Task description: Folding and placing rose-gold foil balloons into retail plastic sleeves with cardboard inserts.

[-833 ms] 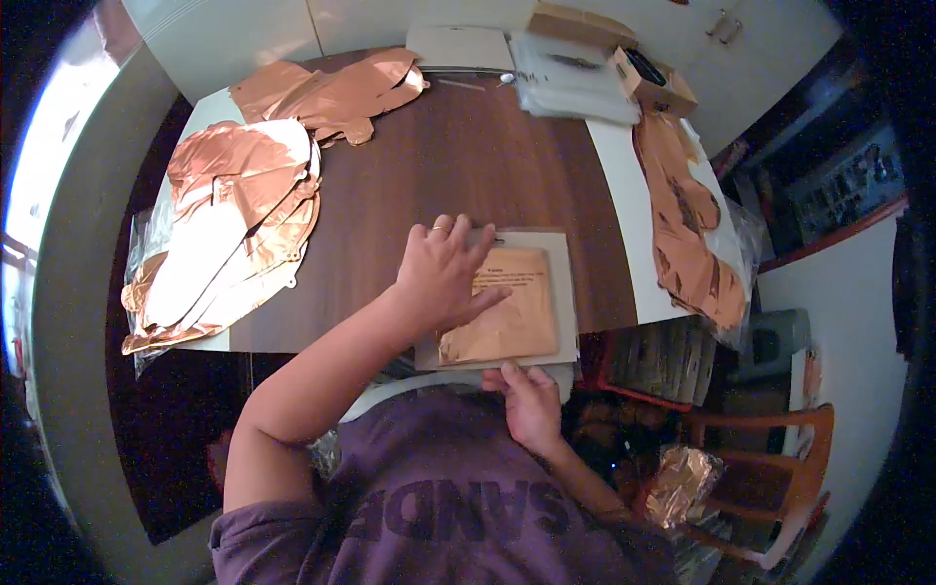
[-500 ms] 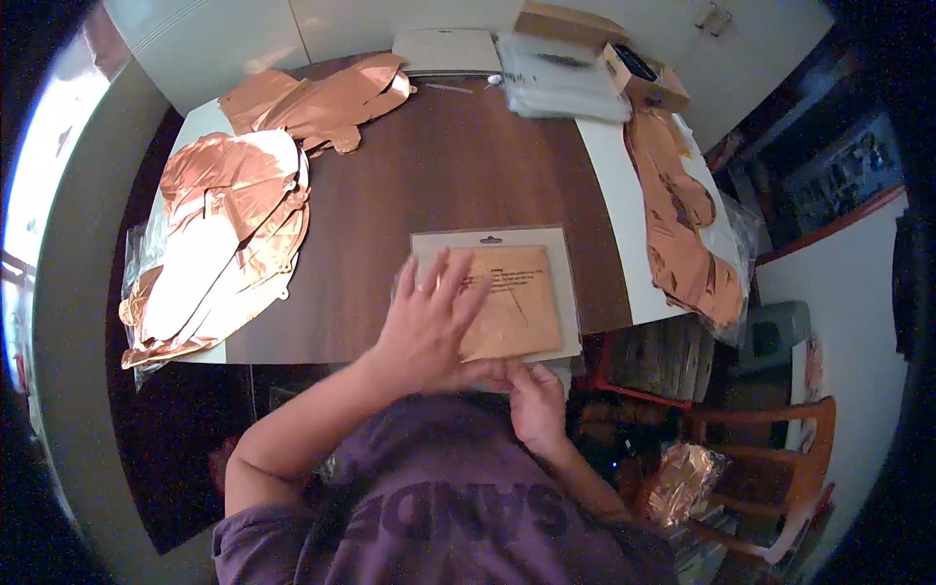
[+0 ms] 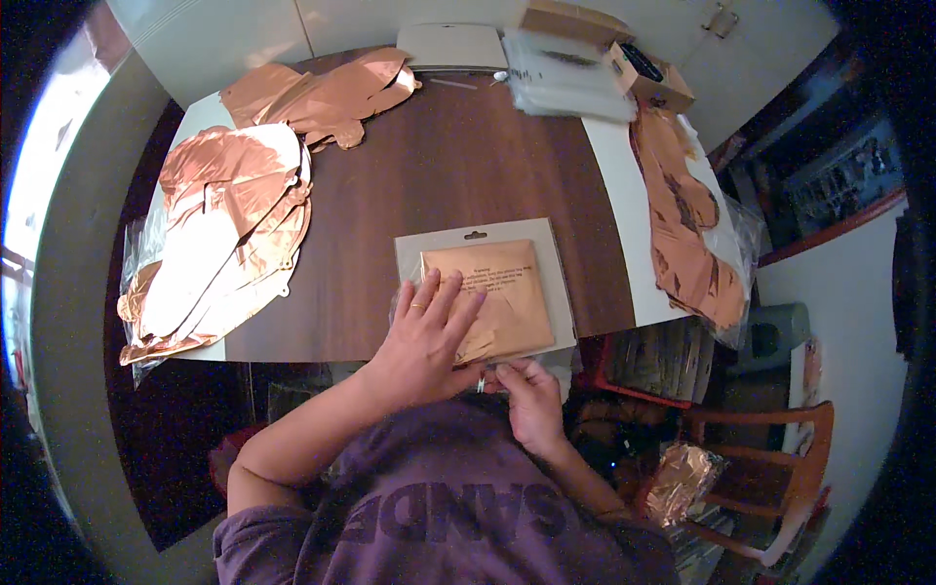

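Note:
A clear flat packet (image 3: pixel 485 286) with a folded copper-coloured foil balloon inside lies at the near edge of the dark wooden table (image 3: pixel 439 166). My left hand (image 3: pixel 424 336) lies flat on the packet's near left part, fingers spread. My right hand (image 3: pixel 526 385) pinches the packet's near edge at the table rim, fingers closed on it.
A pile of copper foil balloons (image 3: pixel 219 234) lies at the table's left, more foil balloons (image 3: pixel 322 93) at the far left, another heap (image 3: pixel 687 224) along the right edge. Clear bags (image 3: pixel 570 78) and a cardboard box (image 3: pixel 643 78) sit at the back. A wooden chair (image 3: pixel 780 478) stands lower right.
My left hand slid from the packet's middle toward its near left end. The packet now shows more of its far part. My right hand stays at the near edge.

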{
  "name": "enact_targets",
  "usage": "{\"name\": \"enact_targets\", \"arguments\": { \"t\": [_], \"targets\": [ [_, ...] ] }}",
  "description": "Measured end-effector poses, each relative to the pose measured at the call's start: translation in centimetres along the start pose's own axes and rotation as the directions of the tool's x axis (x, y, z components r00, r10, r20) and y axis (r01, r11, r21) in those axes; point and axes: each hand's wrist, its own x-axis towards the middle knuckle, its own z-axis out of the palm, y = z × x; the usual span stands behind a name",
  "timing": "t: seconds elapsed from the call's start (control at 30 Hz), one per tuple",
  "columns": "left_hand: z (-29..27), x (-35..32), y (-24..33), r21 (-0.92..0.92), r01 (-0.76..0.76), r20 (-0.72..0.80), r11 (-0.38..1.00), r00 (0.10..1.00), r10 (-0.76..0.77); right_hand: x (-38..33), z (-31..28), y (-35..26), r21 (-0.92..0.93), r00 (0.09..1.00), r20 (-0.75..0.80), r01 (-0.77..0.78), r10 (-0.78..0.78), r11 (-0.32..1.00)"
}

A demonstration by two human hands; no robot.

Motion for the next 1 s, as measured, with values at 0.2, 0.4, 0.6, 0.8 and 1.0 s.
{"name": "enact_targets", "arguments": {
  "t": [0.2,0.4,0.6,0.8,1.0],
  "targets": [
    [0.2,-0.1,0.0,0.0,0.007,-0.006,1.0,1.0,-0.007,-0.1,-0.1,0.2,-0.072,1.0,-0.023,-0.017,0.015,0.997],
    [0.1,-0.8,-1.3,-0.009,-0.071,-0.107,0.997,0.992,0.07,0.2,0.3,-0.9,-0.169,0.997,-0.073,-0.05,0.038,0.984],
    [-2.0,-2.0,-3.1,-0.098,-0.114,-0.052,0.989,0.993,0.109,0.3,-4.9,-3.0,-0.491,0.874,0.335,-0.156,0.351,0.857],
    [-4.7,-5.9,-4.6,-0.06,-0.162,-0.008,0.985,0.987,0.162,-0.7,-8.4,-6.9,-0.898,0.776,0.428,0.423,-0.463,-0.12],
    [-1.0,-7.1,-5.3,0.25,-0.256,-0.215,0.934,0.926,0.311,3.8,-5.9,-7.4,-0.543,0.371,0.834,0.683,-0.408,-0.489]
  ]
}}
